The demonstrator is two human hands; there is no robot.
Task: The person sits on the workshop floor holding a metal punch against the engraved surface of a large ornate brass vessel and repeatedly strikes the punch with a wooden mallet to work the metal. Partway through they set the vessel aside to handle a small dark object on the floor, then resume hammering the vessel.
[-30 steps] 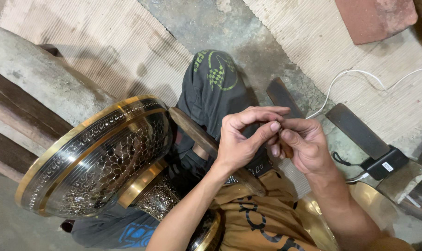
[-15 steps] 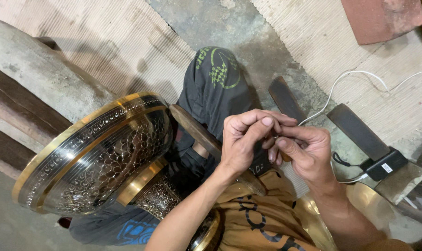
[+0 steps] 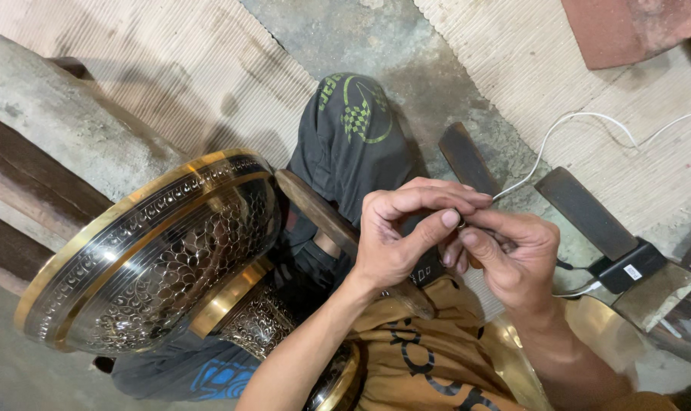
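Here, both hands meet over the lap, fingertips touching. The left hand (image 3: 395, 240) and right hand (image 3: 509, 259) pinch a small item (image 3: 462, 223) between thumbs and forefingers; what it is cannot be told. Just left of them an engraved brass bowl (image 3: 151, 255) tilts on its side, its rim near a wooden stick (image 3: 326, 221) across the knee. On the floor, a white cable (image 3: 581, 122) runs to a black box (image 3: 627, 266) by the right wrist. Open mat lies beyond the knee.
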